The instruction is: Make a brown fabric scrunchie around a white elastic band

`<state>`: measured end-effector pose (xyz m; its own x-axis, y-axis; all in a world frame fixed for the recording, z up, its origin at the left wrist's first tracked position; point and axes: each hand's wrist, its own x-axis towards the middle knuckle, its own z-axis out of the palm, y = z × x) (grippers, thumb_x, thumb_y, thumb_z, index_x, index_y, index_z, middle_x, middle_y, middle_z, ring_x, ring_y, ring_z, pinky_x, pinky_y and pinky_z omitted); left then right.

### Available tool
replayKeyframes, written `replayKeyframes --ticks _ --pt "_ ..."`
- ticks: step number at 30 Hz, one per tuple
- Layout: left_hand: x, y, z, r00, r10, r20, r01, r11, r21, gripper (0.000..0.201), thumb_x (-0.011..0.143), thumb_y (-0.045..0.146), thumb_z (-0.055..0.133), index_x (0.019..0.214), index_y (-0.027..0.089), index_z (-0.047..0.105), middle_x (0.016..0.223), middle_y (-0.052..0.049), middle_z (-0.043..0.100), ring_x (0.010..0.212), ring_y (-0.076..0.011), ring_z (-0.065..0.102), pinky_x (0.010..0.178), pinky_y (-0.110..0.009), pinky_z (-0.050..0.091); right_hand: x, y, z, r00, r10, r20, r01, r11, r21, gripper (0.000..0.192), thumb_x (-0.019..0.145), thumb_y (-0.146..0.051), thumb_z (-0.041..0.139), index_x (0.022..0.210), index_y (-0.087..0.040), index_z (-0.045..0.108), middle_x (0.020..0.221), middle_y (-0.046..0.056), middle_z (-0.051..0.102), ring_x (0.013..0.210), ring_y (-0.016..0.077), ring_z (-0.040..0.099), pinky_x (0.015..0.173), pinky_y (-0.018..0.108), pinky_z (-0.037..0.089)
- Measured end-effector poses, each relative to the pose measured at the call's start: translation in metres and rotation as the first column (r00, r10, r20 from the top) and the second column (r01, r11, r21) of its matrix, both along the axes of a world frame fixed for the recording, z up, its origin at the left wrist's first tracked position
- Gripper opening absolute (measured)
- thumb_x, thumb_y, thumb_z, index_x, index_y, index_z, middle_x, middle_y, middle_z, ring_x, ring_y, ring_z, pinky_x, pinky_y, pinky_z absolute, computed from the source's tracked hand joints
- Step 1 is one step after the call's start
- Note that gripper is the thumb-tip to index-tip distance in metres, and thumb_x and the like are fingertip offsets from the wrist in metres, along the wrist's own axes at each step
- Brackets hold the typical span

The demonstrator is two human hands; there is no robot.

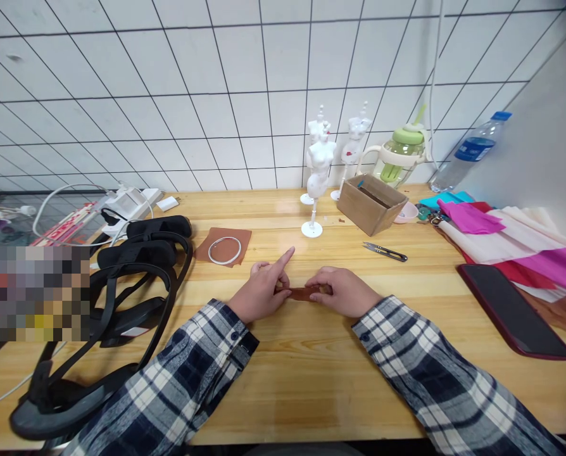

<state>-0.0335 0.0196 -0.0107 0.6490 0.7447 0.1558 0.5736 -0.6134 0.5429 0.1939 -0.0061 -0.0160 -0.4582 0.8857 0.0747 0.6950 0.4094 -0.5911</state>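
Both hands rest on the wooden table point(311, 367) near its middle. Between them lies a small brown strip of fabric point(302, 293). My left hand point(263, 292) pinches the strip's left end, with the index finger sticking out and pointing up to the right. My right hand point(344, 291) grips the right end with curled fingers. Plaid sleeves cover both forearms. Most of the strip is hidden under the fingers.
A brown fabric piece point(223, 244) with a white ring point(225, 249) lies behind the left hand. Thread snips point(386, 252), a cardboard box point(371, 202), white mini mannequins point(319, 170), a dark phone point(513, 308), stacked pink and cream fabrics point(525, 237), bottles, and black headgear point(121, 304) on the left.
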Motion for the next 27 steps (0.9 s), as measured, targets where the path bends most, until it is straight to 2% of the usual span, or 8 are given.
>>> replayKeyframes --ticks 3,7,12,16,21,24,27 --pt "-0.001 0.001 0.001 1.000 -0.015 -0.016 0.015 1.000 0.023 0.083 0.081 0.015 0.059 0.148 0.027 0.013 0.085 0.004 0.065 0.083 -0.0145 0.057 0.095 -0.039 0.033 0.000 -0.001 -0.001 0.999 0.006 0.048 -0.007 1.000 0.015 0.018 0.080 -0.016 0.061 0.095 -0.022 0.069 0.088 0.001 0.066 0.081 0.0131 0.059 0.073 0.024 0.041" --pt "-0.003 0.003 0.002 0.997 -0.060 -0.049 0.062 0.997 0.035 0.079 0.082 0.014 0.058 0.148 0.025 0.017 0.085 0.004 0.065 0.079 -0.0142 0.057 0.085 -0.034 0.038 -0.001 -0.002 -0.001 0.995 0.000 0.103 -0.004 0.999 0.034 0.015 0.080 -0.017 0.061 0.093 -0.022 0.067 0.088 0.000 0.064 0.080 0.0128 0.059 0.071 0.024 0.040" --pt "-0.005 0.004 0.006 0.987 -0.081 -0.138 0.104 0.980 0.171 0.062 0.084 0.010 0.052 0.142 0.023 0.033 0.088 0.000 0.067 0.086 -0.0176 0.057 0.087 -0.036 0.040 -0.003 -0.004 0.007 0.974 -0.020 0.225 -0.002 0.995 0.097 0.012 0.086 -0.018 0.055 0.093 -0.022 0.063 0.089 0.000 0.064 0.081 0.0129 0.058 0.068 0.023 0.038" --pt "-0.005 0.004 0.009 0.957 -0.075 -0.282 0.167 0.932 0.321 0.052 0.087 0.014 0.051 0.138 0.024 0.041 0.089 -0.004 0.065 0.087 -0.0198 0.056 0.085 -0.036 0.041 -0.006 -0.006 0.011 0.919 -0.035 0.392 -0.040 0.982 0.182 0.017 0.091 -0.018 0.047 0.094 -0.023 0.063 0.094 0.002 0.063 0.079 0.0141 0.059 0.061 0.025 0.036" --pt "-0.004 0.000 0.011 0.905 -0.106 -0.413 0.307 0.833 0.460 0.053 0.090 0.009 0.045 0.139 0.027 0.040 0.080 -0.004 0.064 0.090 -0.0203 0.054 0.086 -0.037 0.040 -0.009 -0.010 0.011 0.871 -0.008 0.492 -0.095 0.978 0.185 0.020 0.091 -0.017 0.046 0.095 -0.023 0.064 0.091 0.003 0.064 0.078 0.0155 0.060 0.059 0.027 0.035" --pt "-0.005 -0.001 0.014 0.906 -0.122 -0.406 0.322 0.821 0.471 0.046 0.092 0.012 0.043 0.136 0.027 0.044 0.083 -0.003 0.067 0.088 -0.0195 0.053 0.086 -0.037 0.038 -0.007 -0.011 0.015 0.872 0.015 0.489 -0.109 0.980 0.164 0.024 0.089 -0.015 0.047 0.100 -0.025 0.066 0.093 0.003 0.066 0.082 0.0169 0.062 0.060 0.027 0.037" --pt "-0.006 0.000 0.017 0.909 -0.155 -0.388 0.330 0.835 0.440 0.044 0.090 0.015 0.046 0.133 0.025 0.047 0.088 -0.003 0.068 0.086 -0.0197 0.052 0.083 -0.037 0.038 -0.005 -0.012 0.020 0.874 0.034 0.484 -0.114 0.984 0.137 0.028 0.088 -0.013 0.047 0.102 -0.026 0.067 0.094 0.004 0.067 0.083 0.0177 0.062 0.061 0.028 0.038"
